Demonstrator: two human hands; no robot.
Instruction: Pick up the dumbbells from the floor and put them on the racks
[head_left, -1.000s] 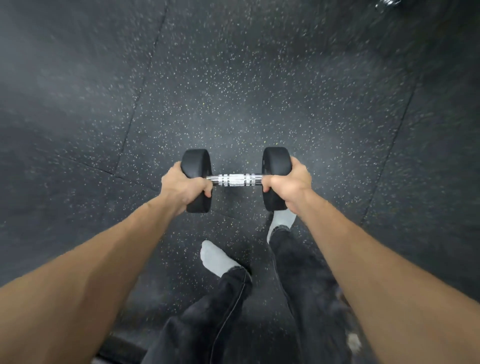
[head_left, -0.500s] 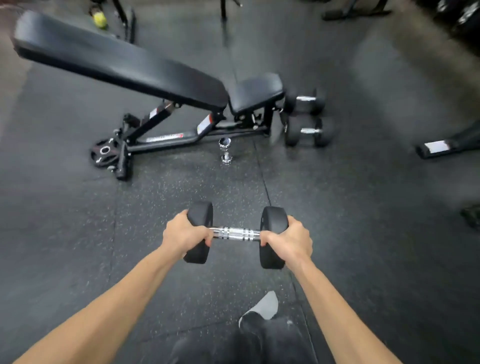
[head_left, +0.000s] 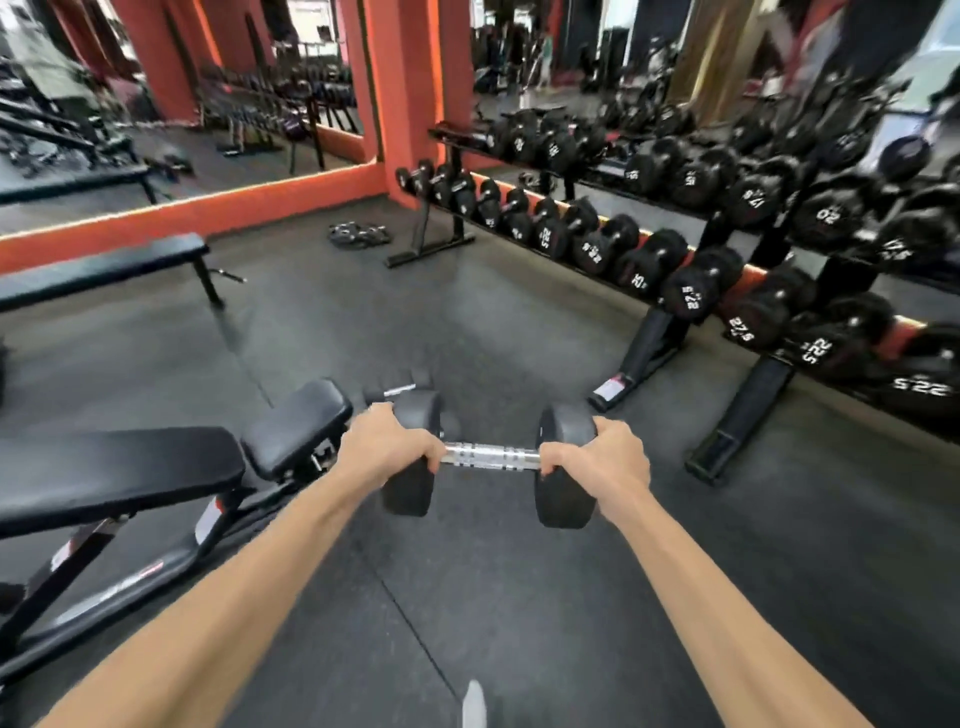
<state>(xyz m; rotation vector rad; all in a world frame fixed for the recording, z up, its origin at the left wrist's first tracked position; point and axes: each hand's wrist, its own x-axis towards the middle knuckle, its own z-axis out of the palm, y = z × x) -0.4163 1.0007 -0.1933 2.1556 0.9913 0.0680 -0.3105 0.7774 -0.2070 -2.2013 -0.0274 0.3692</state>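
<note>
I hold a black dumbbell (head_left: 488, 456) with a ridged chrome handle level in front of me, off the floor. My left hand (head_left: 384, 441) grips its left head and the handle's left end. My right hand (head_left: 602, 457) clasps the right head and the other end of the handle. A two-tier dumbbell rack (head_left: 644, 343) full of black numbered dumbbells runs along the right, ahead of me. Another dumbbell (head_left: 397, 391) lies on the floor just beyond my left hand, partly hidden by the held one.
An adjustable black bench (head_left: 156, 467) stands close on my left. A flat bench (head_left: 104, 265) sits further back left. Weight plates (head_left: 358, 234) lie on the floor by the rack's far leg. Mirrors with orange frames (head_left: 291, 192) line the back wall.
My view has swung up and to the right, from the floor and bench to the rack. The dumbbell stays in both hands, carried higher.
</note>
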